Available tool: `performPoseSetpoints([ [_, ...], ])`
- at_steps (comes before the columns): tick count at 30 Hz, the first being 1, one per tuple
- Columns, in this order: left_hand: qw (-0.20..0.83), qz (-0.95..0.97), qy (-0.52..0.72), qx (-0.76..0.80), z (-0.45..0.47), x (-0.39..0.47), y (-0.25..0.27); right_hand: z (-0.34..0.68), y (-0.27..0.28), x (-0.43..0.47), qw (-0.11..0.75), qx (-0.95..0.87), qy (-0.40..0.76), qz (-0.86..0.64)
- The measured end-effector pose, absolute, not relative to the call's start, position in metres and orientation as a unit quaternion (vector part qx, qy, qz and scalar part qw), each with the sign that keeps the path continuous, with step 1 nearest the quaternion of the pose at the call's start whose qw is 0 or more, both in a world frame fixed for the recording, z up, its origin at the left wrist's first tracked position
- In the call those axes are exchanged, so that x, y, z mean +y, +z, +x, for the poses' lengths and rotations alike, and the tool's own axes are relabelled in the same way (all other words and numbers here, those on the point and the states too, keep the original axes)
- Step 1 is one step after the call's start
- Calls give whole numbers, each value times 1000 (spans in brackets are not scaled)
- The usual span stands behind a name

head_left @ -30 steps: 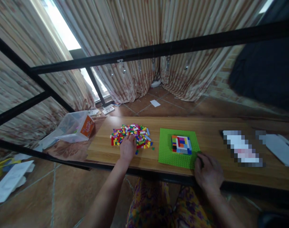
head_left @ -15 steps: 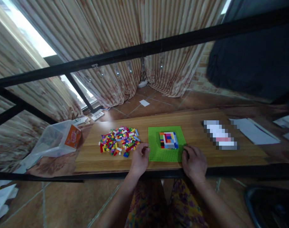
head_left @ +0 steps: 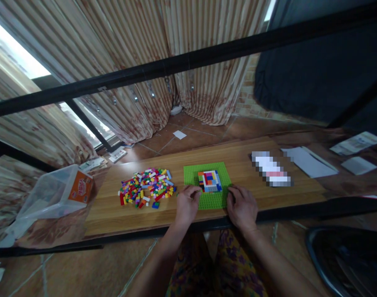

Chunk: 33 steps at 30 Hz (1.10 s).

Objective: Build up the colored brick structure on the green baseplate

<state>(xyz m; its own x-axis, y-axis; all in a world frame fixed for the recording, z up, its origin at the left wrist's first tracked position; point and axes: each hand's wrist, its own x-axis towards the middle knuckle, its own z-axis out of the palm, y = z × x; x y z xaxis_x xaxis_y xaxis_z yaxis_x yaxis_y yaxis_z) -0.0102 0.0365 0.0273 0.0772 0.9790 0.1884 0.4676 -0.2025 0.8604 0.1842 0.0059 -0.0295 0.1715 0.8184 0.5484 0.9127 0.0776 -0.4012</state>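
A green studded baseplate point(head_left: 211, 202) lies on the wooden board, with a low square structure of colourful toy bricks point(head_left: 210, 181) standing on it. My left hand point(head_left: 187, 203) is over the plate's left front part, thumb and forefinger pinched close to the structure's near left corner. Whatever sits between those fingertips is too small to make out. At the plate's right edge, my right hand point(head_left: 243, 205) has its fingers curled against the rim. Left of the plate spreads a pile of loose toy bricks point(head_left: 147, 186), and a blue-green brick point(head_left: 155, 205) lies at its near side.
A clear plastic bin point(head_left: 49, 194) with an orange label stands left of the wooden board point(head_left: 120, 220). To the right lie a blurred-out pixelated object point(head_left: 270, 169) and white papers point(head_left: 310, 161). A black rail point(head_left: 188, 62) crosses beyond the board.
My left hand has moved from the baseplate's left edge inward to the brick structure's near corner. My right hand stays at the right edge. The whole view has shifted slightly.
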Motion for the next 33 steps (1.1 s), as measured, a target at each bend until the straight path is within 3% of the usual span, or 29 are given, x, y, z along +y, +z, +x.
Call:
performPoseSetpoints([
  [12, 286, 666, 384, 573, -2, 42, 14, 185, -31, 6, 357, -640, -65, -677],
  [25, 325, 620, 420, 578, -2, 36, 17, 185, -30, 6, 349, -642, -81, -678],
  [33, 282, 631, 317, 650, 9, 48, 28, 185, -29, 5, 349, -642, -71, -679],
])
